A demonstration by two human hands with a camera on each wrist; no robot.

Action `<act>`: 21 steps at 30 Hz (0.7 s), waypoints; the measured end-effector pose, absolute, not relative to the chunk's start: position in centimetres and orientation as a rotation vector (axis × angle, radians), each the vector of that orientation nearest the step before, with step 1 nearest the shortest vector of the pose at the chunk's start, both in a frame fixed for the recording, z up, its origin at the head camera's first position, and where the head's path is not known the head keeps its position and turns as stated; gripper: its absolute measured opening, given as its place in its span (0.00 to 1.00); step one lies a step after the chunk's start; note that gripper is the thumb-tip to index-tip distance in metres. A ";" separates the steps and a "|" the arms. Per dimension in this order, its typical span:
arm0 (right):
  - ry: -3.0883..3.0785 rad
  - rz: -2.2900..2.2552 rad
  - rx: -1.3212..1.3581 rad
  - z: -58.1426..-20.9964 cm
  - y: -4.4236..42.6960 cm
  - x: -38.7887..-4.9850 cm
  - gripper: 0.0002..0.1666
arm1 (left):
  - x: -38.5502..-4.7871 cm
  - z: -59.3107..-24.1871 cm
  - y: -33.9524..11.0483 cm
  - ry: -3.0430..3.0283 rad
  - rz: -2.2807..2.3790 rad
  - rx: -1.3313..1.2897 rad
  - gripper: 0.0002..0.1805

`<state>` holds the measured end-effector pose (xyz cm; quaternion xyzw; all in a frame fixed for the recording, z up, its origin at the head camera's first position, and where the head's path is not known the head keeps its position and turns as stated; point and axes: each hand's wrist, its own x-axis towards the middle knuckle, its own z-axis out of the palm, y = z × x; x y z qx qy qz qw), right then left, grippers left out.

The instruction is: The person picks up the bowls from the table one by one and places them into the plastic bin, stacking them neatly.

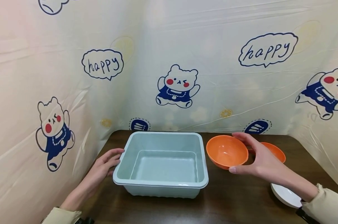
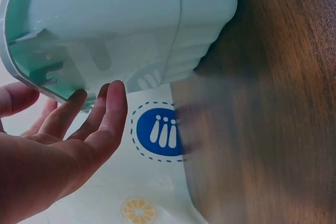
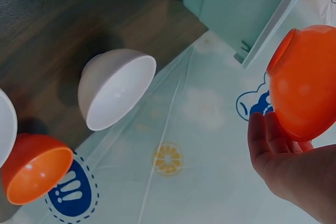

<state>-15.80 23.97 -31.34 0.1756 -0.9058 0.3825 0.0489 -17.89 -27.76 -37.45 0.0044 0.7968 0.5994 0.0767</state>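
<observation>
1. The right hand (image 1: 264, 161) grips 1 orange bowl (image 1: 225, 152), thumb on the near side and fingers on the far side; the bowl is raised above the table, just right of the basin.
2. The left hand (image 1: 106, 163) has its fingers loosely extended, fingertips touching the left rim of the pale blue-green plastic basin (image 1: 160, 183).
3. That rectangular basin stands upright on the dark wood-grain table (image 1: 227, 202).
4. A 2nd orange bowl (image 1: 275, 151) sits behind the right hand.
5. The right wrist view shows 2 white bowls: 1 near that orange bowl (image 3: 118, 90), 1 cut off at the left edge (image 3: 6, 124).
</observation>
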 end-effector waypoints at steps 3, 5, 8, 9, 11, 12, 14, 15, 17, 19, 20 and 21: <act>-2.765 1.181 0.547 -31.0 23.4 -15.9 0.60 | -18.0 -37.6 -27.9 2.388 1.787 0.009 0.25; -2.766 1.201 0.558 -30.8 23.1 -16.0 0.60 | -18.0 -37.6 -27.9 2.391 1.777 0.010 0.26; -2.772 1.224 0.576 -30.5 22.7 -16.2 0.61 | -18.1 -37.6 -27.9 2.385 1.775 0.008 0.26; -2.770 1.231 0.586 -30.4 22.6 -16.3 0.61 | -18.1 -37.6 -27.8 2.379 1.781 0.009 0.27; -2.770 1.241 0.598 -30.3 22.5 -16.4 0.60 | -18.1 -37.6 -27.8 2.371 1.791 0.019 0.27; -2.773 1.243 0.601 -30.2 22.4 -16.5 0.60 | -18.1 -37.6 -27.7 2.365 1.800 0.023 0.27; -2.776 1.248 0.607 -30.0 22.1 -16.6 0.60 | -18.1 -37.6 -27.7 2.356 1.817 0.030 0.28; -2.779 1.249 0.607 -29.9 22.0 -16.7 0.60 | -18.0 -37.6 -27.7 2.352 1.827 0.034 0.27; -2.795 1.252 0.600 -29.6 21.6 -16.9 0.61 | -18.0 -37.6 -27.7 2.352 1.833 0.035 0.27; -2.806 1.256 0.601 -29.4 21.2 -17.1 0.62 | -18.0 -37.7 -27.8 2.352 1.837 0.030 0.27; -2.813 1.259 0.602 -29.3 21.0 -17.2 0.62 | -17.9 -37.7 -27.8 2.353 1.836 0.027 0.27; -2.816 1.263 0.604 -29.3 20.8 -17.2 0.62 | -17.9 -37.7 -27.9 2.355 1.835 0.025 0.27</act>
